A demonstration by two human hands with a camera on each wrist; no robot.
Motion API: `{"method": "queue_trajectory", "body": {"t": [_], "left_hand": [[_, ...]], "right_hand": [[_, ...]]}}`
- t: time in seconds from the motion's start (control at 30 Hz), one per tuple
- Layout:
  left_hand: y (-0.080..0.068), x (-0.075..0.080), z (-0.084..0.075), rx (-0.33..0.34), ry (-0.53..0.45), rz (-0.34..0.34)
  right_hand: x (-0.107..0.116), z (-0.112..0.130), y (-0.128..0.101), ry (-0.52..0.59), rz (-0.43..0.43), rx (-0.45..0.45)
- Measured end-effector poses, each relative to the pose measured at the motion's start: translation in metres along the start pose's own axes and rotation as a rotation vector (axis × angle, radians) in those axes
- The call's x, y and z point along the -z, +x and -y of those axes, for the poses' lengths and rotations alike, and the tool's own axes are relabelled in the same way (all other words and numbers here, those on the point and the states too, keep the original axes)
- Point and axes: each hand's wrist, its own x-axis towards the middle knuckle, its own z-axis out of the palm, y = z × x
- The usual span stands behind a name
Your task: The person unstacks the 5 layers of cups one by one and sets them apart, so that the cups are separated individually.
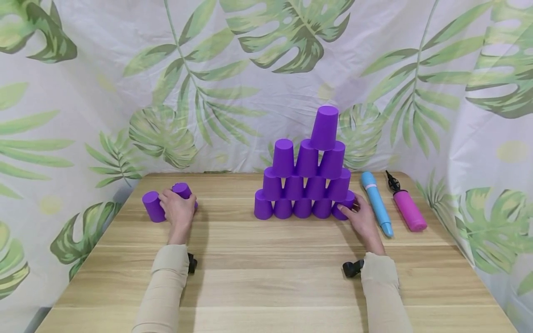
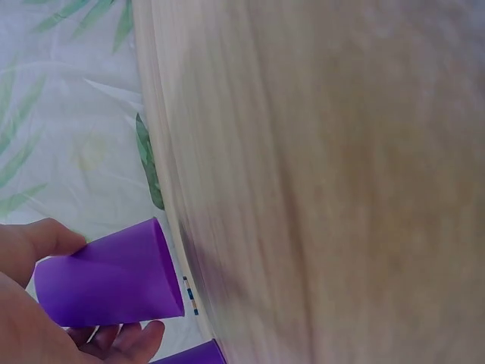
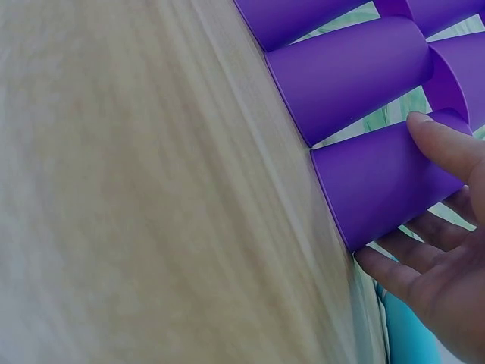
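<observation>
My left hand (image 1: 180,210) grips an upside-down purple cup (image 1: 182,188), thumb on one side and fingers on the other. In the left wrist view this cup (image 2: 114,277) has its rim close to the tabletop. Just left of that hand stands another upside-down purple cup (image 1: 153,206). Right of centre rises a pyramid of purple cups (image 1: 294,187) in stacked rows, with a single cup (image 1: 325,128) on top, over the right side. My right hand (image 1: 364,221) holds the bottom row's right-end cup (image 3: 390,182) between thumb and fingers, its rim against the table.
To the right of the pyramid lie a light-blue tube (image 1: 377,203) with a tapered end and a pink cylinder (image 1: 410,211) with a black handle. The wooden table (image 1: 266,277) backs onto a leaf-print cloth (image 1: 233,125).
</observation>
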Motion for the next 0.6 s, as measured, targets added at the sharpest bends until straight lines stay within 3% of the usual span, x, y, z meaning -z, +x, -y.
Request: {"method": "queue_trajectory", "body": {"t": [0.3, 0.6], "left_hand": [[0.0003, 0.0039, 0.0009, 0.01, 0.023, 0.025], [0.0007, 0.0062, 0.0056, -0.022, 0.074, 0.043]], "right_hand": [[0.0001, -0.0009, 0.0004, 0.002, -0.002, 0.015], [-0.0005, 0.0004, -0.0003, -0.002, 0.009, 0.019]]}}
